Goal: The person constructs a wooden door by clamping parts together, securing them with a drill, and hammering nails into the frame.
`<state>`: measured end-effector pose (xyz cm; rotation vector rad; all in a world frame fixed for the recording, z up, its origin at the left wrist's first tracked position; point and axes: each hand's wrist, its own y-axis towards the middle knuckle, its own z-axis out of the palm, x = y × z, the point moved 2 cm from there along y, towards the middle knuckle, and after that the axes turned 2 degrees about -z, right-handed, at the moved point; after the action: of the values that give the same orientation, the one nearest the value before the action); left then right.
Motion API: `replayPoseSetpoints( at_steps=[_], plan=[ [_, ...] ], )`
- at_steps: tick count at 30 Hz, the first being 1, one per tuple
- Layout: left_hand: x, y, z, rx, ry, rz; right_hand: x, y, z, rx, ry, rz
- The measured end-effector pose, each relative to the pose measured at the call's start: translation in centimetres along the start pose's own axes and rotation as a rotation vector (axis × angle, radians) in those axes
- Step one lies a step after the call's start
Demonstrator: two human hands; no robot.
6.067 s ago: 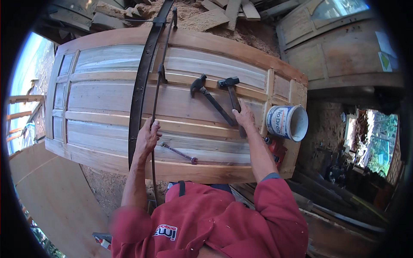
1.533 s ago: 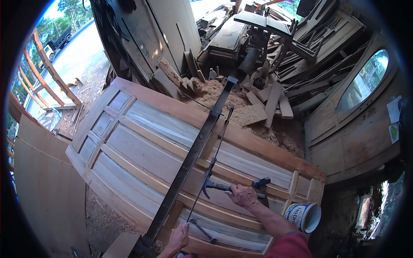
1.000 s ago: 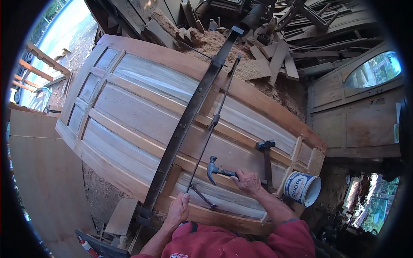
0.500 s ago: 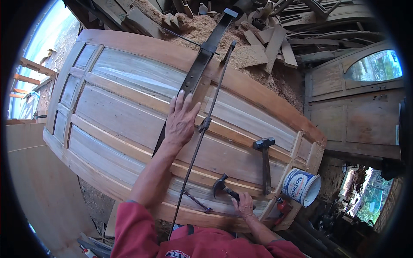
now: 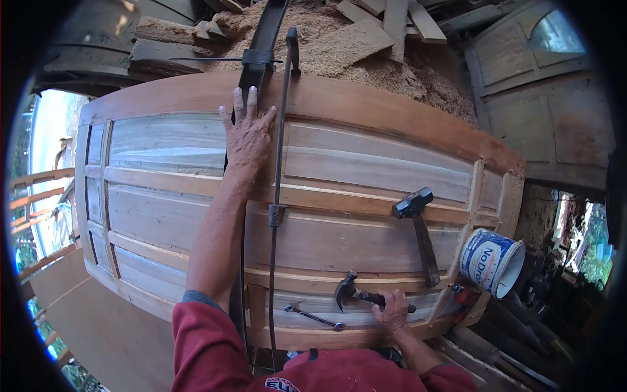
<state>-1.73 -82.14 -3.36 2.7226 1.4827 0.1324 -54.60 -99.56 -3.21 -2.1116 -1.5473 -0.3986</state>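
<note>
Head view: nearest to me is the worker's red sweatshirt point(image 5: 333, 375), bent over a panelled wooden door point(image 5: 353, 242) that lies flat. Close by, the right hand point(image 5: 393, 310) has its fingers curled around the handle of a claw hammer point(image 5: 367, 297), low over the door's near right part, its head pointing left and the handle's end poking out past the grip. Just left of it, a combination wrench point(image 5: 315, 317) lies slantwise on the near panel. Off to the right, a red tool point(image 5: 465, 297) sits partly hidden beside a white and blue bucket point(image 5: 482, 258), near the door's right end.

Farther in, a heavier sledgehammer point(image 5: 424, 243) rests on the door, head away from the worker, handle running back toward the bucket side. A thin dark rod point(image 5: 277, 215) with a collar crosses the door, and beside it runs a thick steel bar point(image 5: 264, 39), partly covered by the outstretched arm. Near the door's far edge, the left hand point(image 5: 248, 137) lies palm down over that bar, fingers spread, gripping nothing I can see.

Beyond are heaped wood shavings point(image 5: 421, 98), loose offcuts point(image 5: 353, 40) and, at far right, another door point(image 5: 548, 117) with a glass pane.
</note>
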Motion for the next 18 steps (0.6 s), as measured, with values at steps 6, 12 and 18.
replayPoseSetpoints(
  at_steps=[6, 12, 18],
  plan=[
    [-0.6, 0.5, 0.6, -0.112, 0.038, 0.034, -0.9, -0.4, 0.8, -0.086, -0.019, -0.009],
    [1.0, -0.1, -0.2, -0.258, -0.214, 0.067, -1.0, -0.4, 0.8, -0.096, 0.024, -0.018],
    [0.8, -14.3, -7.2, -0.162, -1.072, -0.469, -0.1, 1.5, -1.8, 0.155, 0.076, -0.043]
  ],
)
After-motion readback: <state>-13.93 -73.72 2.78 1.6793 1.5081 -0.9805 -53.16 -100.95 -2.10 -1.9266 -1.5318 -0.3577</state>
